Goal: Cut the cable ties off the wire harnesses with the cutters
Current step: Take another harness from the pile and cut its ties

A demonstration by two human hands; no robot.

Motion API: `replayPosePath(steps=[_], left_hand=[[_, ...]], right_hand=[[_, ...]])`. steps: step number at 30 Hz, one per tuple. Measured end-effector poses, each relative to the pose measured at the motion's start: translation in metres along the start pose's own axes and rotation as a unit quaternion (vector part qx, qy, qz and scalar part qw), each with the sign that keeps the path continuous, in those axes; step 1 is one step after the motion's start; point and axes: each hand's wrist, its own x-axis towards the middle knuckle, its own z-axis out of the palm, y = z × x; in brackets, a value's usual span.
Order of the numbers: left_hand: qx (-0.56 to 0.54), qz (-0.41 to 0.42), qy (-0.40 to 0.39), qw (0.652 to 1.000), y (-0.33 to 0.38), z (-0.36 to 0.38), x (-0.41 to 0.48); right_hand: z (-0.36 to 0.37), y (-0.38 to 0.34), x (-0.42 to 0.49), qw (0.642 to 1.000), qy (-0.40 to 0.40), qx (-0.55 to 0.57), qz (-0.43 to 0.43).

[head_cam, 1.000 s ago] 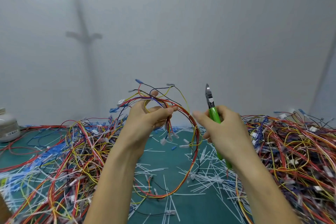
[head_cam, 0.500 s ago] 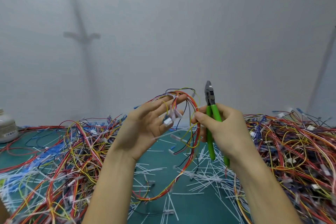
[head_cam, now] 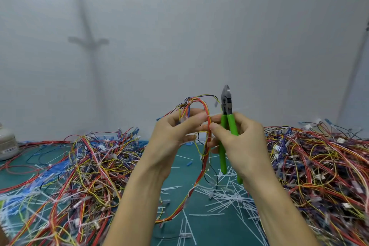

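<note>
My left hand [head_cam: 175,136] is raised over the table, its fingers extended rightward under a looped wire harness [head_cam: 206,126] of red, orange and yellow wires. A white cable tie [head_cam: 208,116] rings the bundle near my fingertips. The harness hangs down to the green mat [head_cam: 199,225]. My right hand [head_cam: 243,138] grips the green-handled cutters [head_cam: 226,114], jaws pointing up and closed, just right of the harness. Its thumb touches the wire bundle.
Big tangles of coloured harnesses lie at left [head_cam: 79,166] and right [head_cam: 319,166]. Cut white tie pieces [head_cam: 225,201] litter the mat in the middle. A white container [head_cam: 7,144] stands at the far left edge. A grey wall rises behind.
Both hands have moved closer together. My left hand's fingers stretched out along the harness loop, and my right hand with the cutters came up against the bundle.
</note>
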Motion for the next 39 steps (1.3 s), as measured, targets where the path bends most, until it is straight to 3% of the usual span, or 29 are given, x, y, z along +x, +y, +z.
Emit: replayPosePath(steps=[6,10,13,16,22,39], left_hand=[[0.043,0.036,0.049,0.997,-0.001,-0.01,0.0],[-0.014,0.063,0.077,0.995,-0.003,-0.008,0.002],[-0.051,0.068,0.085,0.993,-0.005,-0.009,0.004],[-0.037,0.082,0.09,0.992,-0.004,-0.01,0.005],[0.026,0.104,0.093,0.99,-0.004,-0.009,0.004],[0.018,0.124,0.084,0.988,-0.007,-0.009,0.004]], right_hand=[[-0.003,-0.009,-0.004,0.997,-0.069,-0.017,-0.002],[-0.002,-0.011,-0.006,0.993,-0.118,-0.022,0.024],[-0.001,-0.012,-0.006,0.994,-0.105,-0.031,0.027],[-0.002,-0.012,-0.006,0.985,-0.081,-0.15,-0.007],[-0.007,-0.015,-0.006,0.965,-0.117,-0.234,0.023],[-0.005,-0.009,-0.005,0.968,-0.128,-0.212,0.042]])
